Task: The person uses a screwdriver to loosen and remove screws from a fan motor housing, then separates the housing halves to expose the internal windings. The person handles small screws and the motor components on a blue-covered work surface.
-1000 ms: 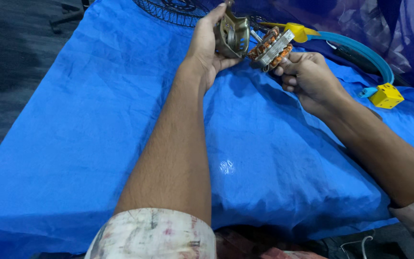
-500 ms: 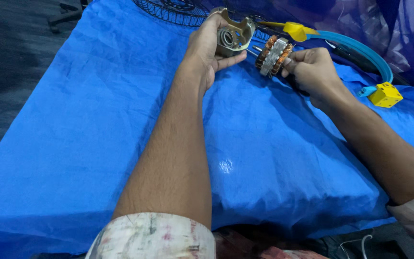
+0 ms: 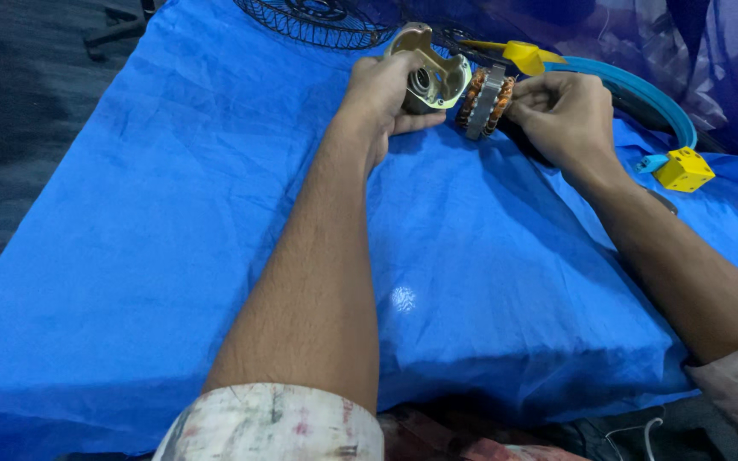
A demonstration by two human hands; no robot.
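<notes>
Here, left hand (image 3: 383,90) grips motor housing (image 3: 431,75); right hand (image 3: 564,115) clasps copper-wound stator (image 3: 484,102) just beside

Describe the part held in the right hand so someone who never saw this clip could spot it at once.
Start from the blue cloth covering the table and follow the two bare forearms to its far edge. The right hand grips a motor stator, a grey steel ring wrapped in copper windings. The copper sets it apart from the plain pale metal motor housing in the left hand beside it.

Matt blue cloth (image 3: 172,222) with soft creases, glossy pale metal motor housing (image 3: 434,75), copper windings on grey steel stator (image 3: 486,101), black wire fan grille (image 3: 318,19) far, smooth yellow plastic block (image 3: 683,168) right
</notes>
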